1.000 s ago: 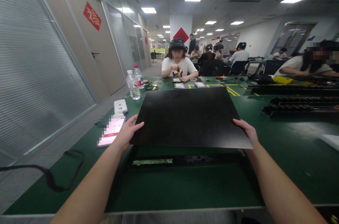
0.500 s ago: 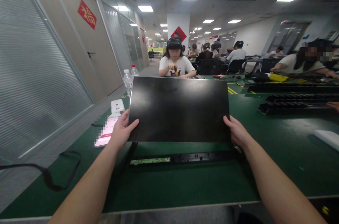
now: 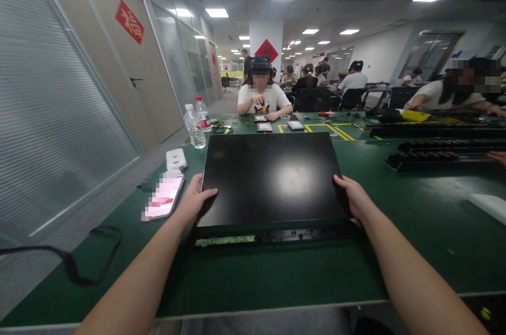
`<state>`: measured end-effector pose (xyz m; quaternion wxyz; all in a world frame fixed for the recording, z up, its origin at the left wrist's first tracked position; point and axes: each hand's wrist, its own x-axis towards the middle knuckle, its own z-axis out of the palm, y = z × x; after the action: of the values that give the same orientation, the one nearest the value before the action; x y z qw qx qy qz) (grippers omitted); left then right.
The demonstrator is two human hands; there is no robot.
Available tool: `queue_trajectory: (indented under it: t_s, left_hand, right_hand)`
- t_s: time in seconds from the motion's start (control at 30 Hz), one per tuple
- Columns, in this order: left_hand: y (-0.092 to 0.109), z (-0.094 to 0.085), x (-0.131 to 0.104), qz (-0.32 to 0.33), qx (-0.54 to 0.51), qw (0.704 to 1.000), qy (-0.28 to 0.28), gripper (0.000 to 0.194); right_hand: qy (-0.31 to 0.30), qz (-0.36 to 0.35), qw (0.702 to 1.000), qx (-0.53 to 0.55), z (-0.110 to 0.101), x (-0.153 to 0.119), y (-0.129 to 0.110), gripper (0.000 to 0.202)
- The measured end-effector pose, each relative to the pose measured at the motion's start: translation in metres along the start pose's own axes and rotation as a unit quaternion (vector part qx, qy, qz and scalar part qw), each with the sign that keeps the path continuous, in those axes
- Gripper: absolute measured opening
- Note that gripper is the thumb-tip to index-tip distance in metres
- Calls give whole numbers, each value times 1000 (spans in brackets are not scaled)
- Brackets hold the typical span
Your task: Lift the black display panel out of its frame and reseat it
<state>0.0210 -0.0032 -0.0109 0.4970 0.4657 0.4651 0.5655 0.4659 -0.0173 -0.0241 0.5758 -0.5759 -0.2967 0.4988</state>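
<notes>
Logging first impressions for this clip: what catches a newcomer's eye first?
A big black panel fills the middle of the green table, gripped at its near corners by the left hand and right hand. To its left lies a phone, with two water bottles beyond.

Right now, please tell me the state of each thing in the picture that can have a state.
black panel: lying low over the table, gripped at both side edges
left hand: closed on the panel's left edge
right hand: closed on the panel's right edge
phone: lying flat, screen lit
water bottles: upright, capped
black cable: loose, looped
</notes>
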Motion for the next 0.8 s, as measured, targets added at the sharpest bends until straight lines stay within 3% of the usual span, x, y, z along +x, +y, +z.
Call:
queue_trajectory:
  t_s: [0.2,0.33,0.5,0.8]
  left_hand:
    - [-8,2,2,-12,14,999,31,54]
    - [-10,3,4,-11,19,999,31,59]
    - [-7,3,2,-24,16,999,25,68]
    - [1,1,0,-52,9,998,26,58]
  right_hand:
    - [17,10,999,-36,5,-2,2,20]
    - [15,10,999,-37,8,-7,-1,11]
    - [13,0,999,-46,8,-7,-4,14]
    - [-15,4,999,-34,8,-11,-5,20]
